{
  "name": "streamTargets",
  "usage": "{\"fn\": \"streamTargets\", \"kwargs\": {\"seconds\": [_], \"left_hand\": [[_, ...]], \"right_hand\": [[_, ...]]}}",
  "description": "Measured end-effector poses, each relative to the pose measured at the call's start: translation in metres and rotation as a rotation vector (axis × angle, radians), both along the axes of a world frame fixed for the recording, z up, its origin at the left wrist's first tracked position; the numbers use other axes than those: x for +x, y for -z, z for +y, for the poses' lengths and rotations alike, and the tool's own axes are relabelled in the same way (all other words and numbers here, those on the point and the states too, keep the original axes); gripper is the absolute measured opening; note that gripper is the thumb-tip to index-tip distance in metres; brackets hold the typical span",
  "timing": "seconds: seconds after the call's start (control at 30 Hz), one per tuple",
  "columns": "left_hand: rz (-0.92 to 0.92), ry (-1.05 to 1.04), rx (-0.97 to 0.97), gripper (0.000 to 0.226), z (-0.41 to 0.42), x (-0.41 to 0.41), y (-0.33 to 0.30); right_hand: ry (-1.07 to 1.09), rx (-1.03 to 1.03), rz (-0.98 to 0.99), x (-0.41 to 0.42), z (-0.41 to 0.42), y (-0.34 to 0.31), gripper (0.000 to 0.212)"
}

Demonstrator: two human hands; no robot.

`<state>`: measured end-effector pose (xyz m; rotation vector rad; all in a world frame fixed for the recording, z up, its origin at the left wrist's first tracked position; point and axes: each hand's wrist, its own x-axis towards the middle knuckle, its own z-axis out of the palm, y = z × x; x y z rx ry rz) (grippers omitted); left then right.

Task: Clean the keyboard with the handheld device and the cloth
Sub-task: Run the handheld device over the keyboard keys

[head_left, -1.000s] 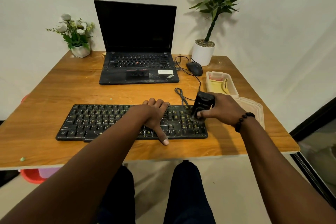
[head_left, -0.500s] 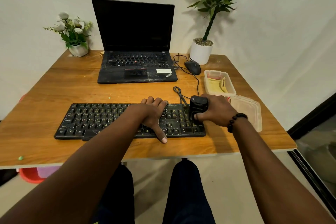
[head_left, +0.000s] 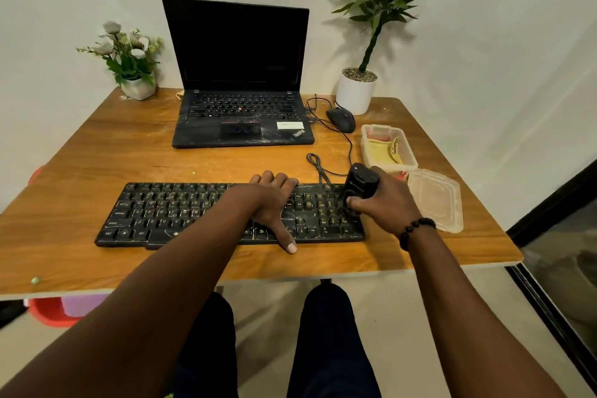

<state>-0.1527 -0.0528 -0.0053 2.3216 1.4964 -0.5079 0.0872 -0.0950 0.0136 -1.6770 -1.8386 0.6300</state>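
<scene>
A dusty black keyboard [head_left: 181,213] lies along the front of the wooden table [head_left: 106,152]. My left hand [head_left: 271,203] rests flat on its middle, fingers over the far edge and thumb stretched down past the near edge. My right hand [head_left: 384,203] grips a small black handheld device [head_left: 360,184] and holds its lower end down on the keys at the keyboard's right end. A yellow cloth [head_left: 384,152] lies folded inside an open clear plastic box [head_left: 408,157] just behind my right hand.
A closed-screen black laptop [head_left: 242,119] stands open behind the keyboard. A black mouse [head_left: 340,119] and its cable lie to its right, by a white potted plant [head_left: 355,92]. A flower pot [head_left: 139,87] sits back left. The box's clear lid [head_left: 436,195] lies at the right edge.
My right hand has drawn the device a little toward the keyboard's far right corner and tilted it more upright. My left hand has stayed in place on the keyboard.
</scene>
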Motion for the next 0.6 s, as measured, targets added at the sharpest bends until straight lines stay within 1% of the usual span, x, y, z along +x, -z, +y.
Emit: {"fn": "streamTargets", "kwargs": {"seconds": [0.07, 0.17, 0.2, 0.27, 0.33, 0.43, 0.47, 0.53, 0.57, 0.6], "left_hand": [[-0.003, 0.002, -0.002, 0.151, 0.0, 0.0, 0.001], [-0.01, -0.003, 0.002, 0.15, 0.0, -0.001, 0.001], [-0.006, -0.004, -0.002, 0.151, 0.0, -0.001, 0.0], [0.003, 0.002, -0.006, 0.151, 0.0, -0.001, 0.001], [0.0, 0.003, -0.005, 0.15, -0.001, -0.001, 0.0], [-0.002, 0.007, 0.0, 0.15, -0.001, 0.0, -0.001], [0.002, 0.01, 0.003, 0.15, -0.001, 0.0, -0.001], [0.002, 0.009, 0.0, 0.15, -0.001, 0.001, -0.002], [-0.003, 0.005, 0.0, 0.15, -0.001, 0.0, -0.002], [-0.008, 0.0, -0.002, 0.15, -0.001, 0.0, -0.001]], "right_hand": [[-0.028, -0.063, -0.015, 0.001, -0.002, 0.004, 0.043], [-0.16, -0.202, -0.079, 0.012, -0.001, -0.009, 0.041], [-0.148, -0.186, -0.066, 0.014, -0.001, -0.012, 0.041], [-0.026, -0.1, -0.005, 0.015, -0.005, -0.007, 0.044], [0.051, -0.082, 0.029, 0.01, -0.014, 0.0, 0.045], [-0.032, -0.1, -0.054, 0.008, -0.027, 0.003, 0.041], [-0.04, -0.1, -0.024, 0.008, -0.029, 0.001, 0.041], [0.021, -0.077, 0.1, 0.005, -0.031, 0.0, 0.042], [0.051, -0.052, 0.105, 0.002, -0.031, 0.001, 0.042], [0.047, -0.054, 0.062, -0.001, -0.031, 0.003, 0.043]]}}
